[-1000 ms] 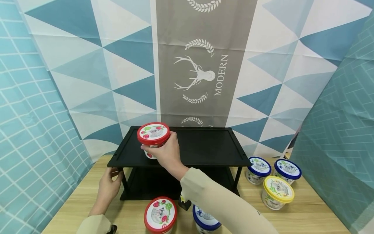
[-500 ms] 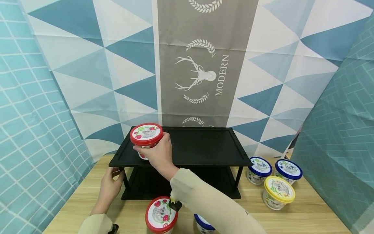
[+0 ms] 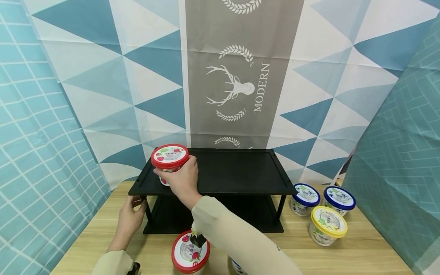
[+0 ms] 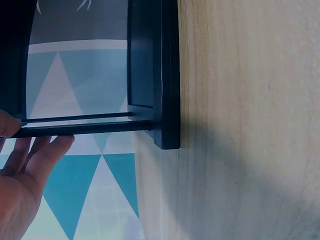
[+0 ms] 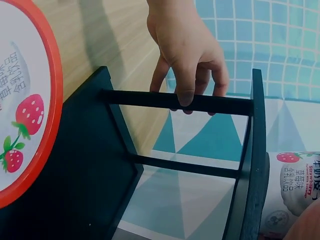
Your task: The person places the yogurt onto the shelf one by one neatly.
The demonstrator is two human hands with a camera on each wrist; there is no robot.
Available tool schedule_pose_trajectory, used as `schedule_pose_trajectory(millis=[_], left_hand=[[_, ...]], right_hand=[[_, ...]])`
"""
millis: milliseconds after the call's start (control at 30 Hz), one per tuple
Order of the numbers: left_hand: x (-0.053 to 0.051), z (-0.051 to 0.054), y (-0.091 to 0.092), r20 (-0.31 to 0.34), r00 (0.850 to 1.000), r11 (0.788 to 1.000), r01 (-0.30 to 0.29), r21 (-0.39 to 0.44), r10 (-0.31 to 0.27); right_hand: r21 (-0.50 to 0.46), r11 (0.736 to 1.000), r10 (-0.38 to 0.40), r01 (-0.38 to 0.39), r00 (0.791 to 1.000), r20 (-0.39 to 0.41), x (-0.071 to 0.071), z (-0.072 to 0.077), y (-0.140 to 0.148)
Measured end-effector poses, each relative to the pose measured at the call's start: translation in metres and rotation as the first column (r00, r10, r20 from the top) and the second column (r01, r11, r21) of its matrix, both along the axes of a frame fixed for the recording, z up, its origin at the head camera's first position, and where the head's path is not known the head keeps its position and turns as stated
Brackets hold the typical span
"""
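Observation:
My right hand grips a strawberry tub with a red lid, thumb on the near side. The tub is upright at the left end of the black two-tier shelf's top board; I cannot tell whether its base touches the board. Its printed side shows in the right wrist view. My left hand holds the shelf's front left leg just under the top board, thumb on one side and fingers round the other. A second red-lidded tub stands on the table in front of the shelf.
Two blue-lidded tubs and a yellow-lidded tub stand right of the shelf on the wooden table. Another tub is mostly hidden under my right sleeve. Patterned cloth hangs behind and at both sides.
My right hand has carried the red-lidded tub a little to the left over the top board, slowing in the last half second. My left hand keeps its hold on the leg.

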State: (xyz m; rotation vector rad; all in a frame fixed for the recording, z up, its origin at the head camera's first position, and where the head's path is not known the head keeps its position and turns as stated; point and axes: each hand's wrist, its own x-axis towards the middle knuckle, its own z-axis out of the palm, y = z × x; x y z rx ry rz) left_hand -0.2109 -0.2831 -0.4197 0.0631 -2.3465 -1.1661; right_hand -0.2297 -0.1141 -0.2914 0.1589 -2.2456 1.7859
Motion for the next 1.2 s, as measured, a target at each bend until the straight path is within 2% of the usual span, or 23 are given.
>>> schedule_pose_trajectory(millis=[533,867,1067,1200], left_hand=[[-0.001,0.0,0.001,-0.068,0.998,1.0,0.003,0.007,-0.003],[0.0,0.0,0.0,-0.065,0.998,1.0,0.001,0.006,0.0],[-0.001,-0.001,-0.001,-0.067,0.998,1.0,-0.02,-0.003,0.02],[-0.001,0.0,0.0,-0.057,0.998,1.0,-0.003,-0.004,0.003]], right_hand=[[0.005,0.999,-0.048,0.048,0.999,-0.001,0.005,0.001,-0.019],[-0.006,0.996,-0.088,0.088,0.996,0.033,0.007,-0.005,-0.024],[0.003,0.999,-0.051,0.051,0.998,0.039,0.007,-0.005,-0.021],[0.053,0.999,0.004,-0.006,0.999,0.047,0.007,-0.005,-0.013]])
